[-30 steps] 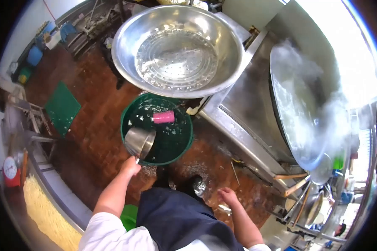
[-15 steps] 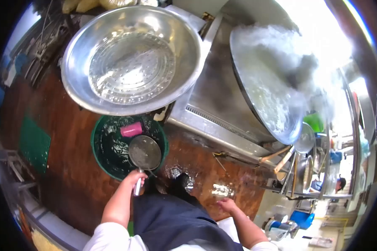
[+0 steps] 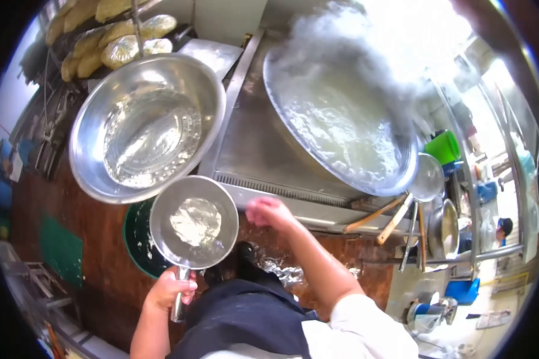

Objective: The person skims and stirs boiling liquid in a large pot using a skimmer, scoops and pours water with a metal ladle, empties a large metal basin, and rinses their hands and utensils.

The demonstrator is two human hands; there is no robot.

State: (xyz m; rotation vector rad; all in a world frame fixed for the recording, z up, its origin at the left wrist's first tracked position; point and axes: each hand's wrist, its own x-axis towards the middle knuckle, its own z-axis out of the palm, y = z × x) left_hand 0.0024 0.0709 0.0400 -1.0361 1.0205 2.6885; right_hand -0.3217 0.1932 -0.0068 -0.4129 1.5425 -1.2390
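A metal saucepan (image 3: 194, 224) with clear liquid in it is raised over the green tub (image 3: 139, 239), its handle in my left hand (image 3: 170, 289). My right hand (image 3: 269, 213) hangs just right of the pan's rim, not touching it, with its fingers curled; whether anything is in them is too small to tell. Beyond the pan, the large perforated steel bowl (image 3: 153, 139) stands at the upper left. A huge wok (image 3: 341, 125) of bubbling, steaming liquid sits in the steel stove (image 3: 254, 140) to the right.
Wooden-handled tools (image 3: 395, 222) and a strainer (image 3: 426, 178) lie at the stove's right end. A green container (image 3: 442, 147) stands behind them. Wrapped bundles (image 3: 126, 49) are at the upper left. A green mat (image 3: 61, 251) lies on the wet floor. Another person (image 3: 504, 229) is far right.
The saucepan has come up out of the tub with liquid in it. My right hand has moved up and in toward the pan. The view has turned toward the stove.
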